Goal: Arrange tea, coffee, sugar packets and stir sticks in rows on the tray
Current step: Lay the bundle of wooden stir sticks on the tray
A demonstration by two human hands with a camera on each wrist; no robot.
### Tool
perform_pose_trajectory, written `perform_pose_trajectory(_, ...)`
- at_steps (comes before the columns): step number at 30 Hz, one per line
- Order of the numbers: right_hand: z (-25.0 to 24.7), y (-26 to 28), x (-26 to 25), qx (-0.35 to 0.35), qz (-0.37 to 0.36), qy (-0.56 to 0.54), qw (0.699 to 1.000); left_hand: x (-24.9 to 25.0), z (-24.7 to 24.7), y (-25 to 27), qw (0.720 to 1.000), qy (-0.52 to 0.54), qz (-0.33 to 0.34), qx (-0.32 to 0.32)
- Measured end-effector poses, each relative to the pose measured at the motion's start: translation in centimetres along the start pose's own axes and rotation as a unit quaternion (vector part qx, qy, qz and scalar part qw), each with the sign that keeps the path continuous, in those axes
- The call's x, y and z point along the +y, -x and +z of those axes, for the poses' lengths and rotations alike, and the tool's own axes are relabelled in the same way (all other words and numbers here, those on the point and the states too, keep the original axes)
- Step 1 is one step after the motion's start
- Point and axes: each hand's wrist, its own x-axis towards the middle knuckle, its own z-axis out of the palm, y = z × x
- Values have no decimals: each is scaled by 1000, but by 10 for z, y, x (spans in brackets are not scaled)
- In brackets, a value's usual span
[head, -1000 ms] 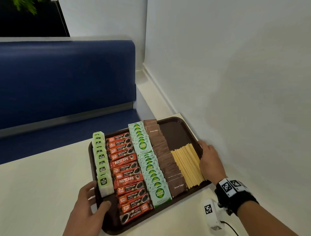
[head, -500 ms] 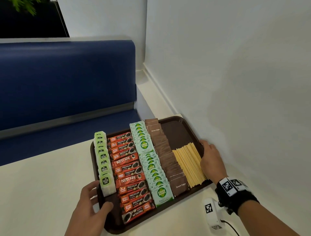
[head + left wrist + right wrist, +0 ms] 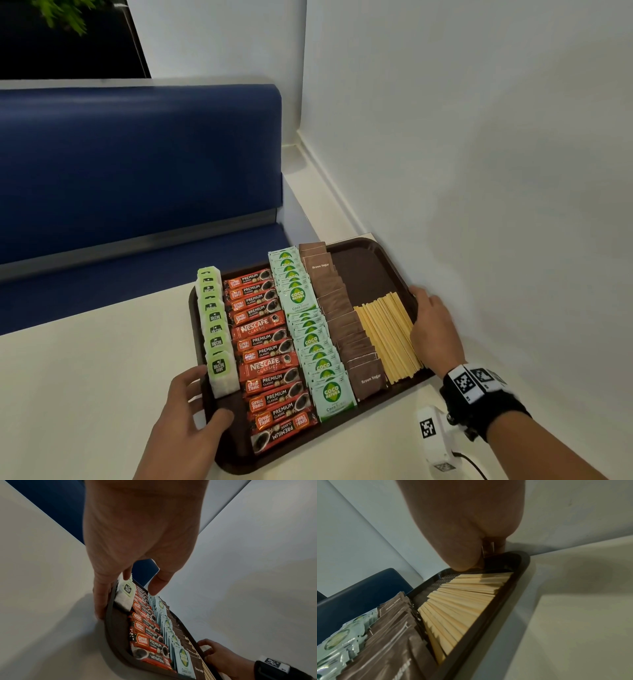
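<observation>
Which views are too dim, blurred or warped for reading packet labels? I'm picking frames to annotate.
Head view: evenly lit, labels on the coffee sachets sharp, edges bowed by the wide lens. Left wrist view: dim, the left hand looms large, near labels readable. Right wrist view: soft, the right hand blurred, stir sticks fanned by distortion.

blue bench seat behind white table; white wall alongside.

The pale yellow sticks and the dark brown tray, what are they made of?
The pale yellow flat stir sticks look like bare wood: matte, cream-coloured, cut square at the ends, though the grain is too small to see. The dark brown tray seems to be moulded plastic: its rounded rim shows a slight sheen and its floor a fine woven-looking texture, seen from the right wrist.
</observation>
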Motion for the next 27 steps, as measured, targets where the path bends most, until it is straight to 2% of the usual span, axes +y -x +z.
perform_pose_trajectory(7,-3,2,-1,-17,-4,40,999,-15,-3,2,1000,-11,25,-9)
perform_pose_trajectory(12,-4,23,-17,31,-25,144,989,-47,-20,21,997,-15,72,33)
perform_pose_trajectory(14,-3,36,-33,49,-45,150,987,-67,-31,33,994,2,92,62)
perform_pose_trajectory(18,5,75,-79,70,-141,60,986,-106,-56,66,987,10,114,110)
perform_pose_trajectory(21,20,117,-125,36,-227,-2,973,-132,-74,95,986,-1,104,132)
perform_pose_trajectory(25,50,181,-180,-29,-353,-57,933,-160,-95,125,981,-10,97,166)
perform_pose_trajectory(27,67,213,-202,-91,-407,-84,905,-175,-103,136,980,-7,91,175)
